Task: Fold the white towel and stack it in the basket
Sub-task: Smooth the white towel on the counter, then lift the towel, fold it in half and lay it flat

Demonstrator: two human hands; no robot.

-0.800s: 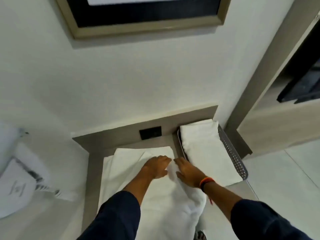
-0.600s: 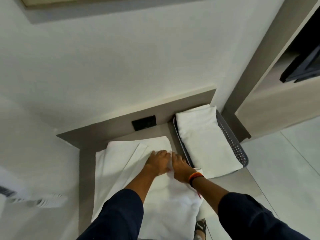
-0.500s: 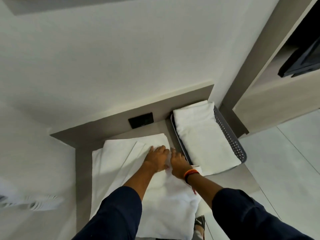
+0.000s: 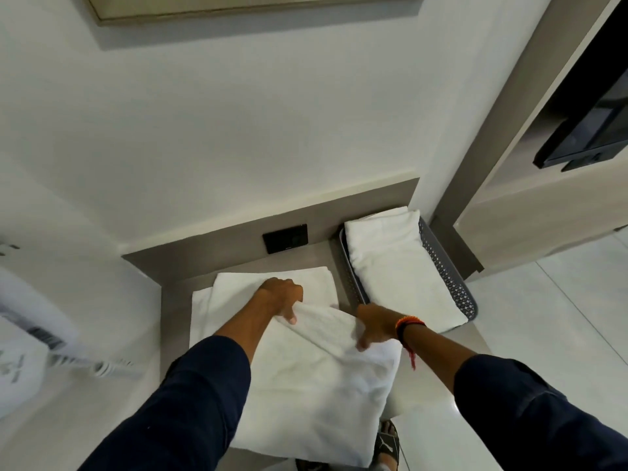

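Note:
A white towel [image 4: 316,379] lies on the grey table [image 4: 176,311], its near part folded over and hanging past the front edge. My left hand [image 4: 282,297] grips the fold's upper left edge, thumb on top. My right hand [image 4: 375,326] holds the fold's right edge, fingers curled into the cloth. More white towel layers [image 4: 238,287] lie flat beneath, toward the wall. To the right stands a grey perforated basket [image 4: 445,277] with a folded white towel [image 4: 394,260] inside that overhangs its near end.
A black wall socket [image 4: 285,238] sits on the grey backboard behind the table. A white corded device [image 4: 23,351] is at the left edge. A dark screen [image 4: 591,130] hangs at upper right. A sandalled foot [image 4: 385,443] shows below the towel.
Both hands have moved apart from the towel's middle and taken hold of the folded edge, pulling it nearer to me. The camera has tilted slightly, showing the picture frame again.

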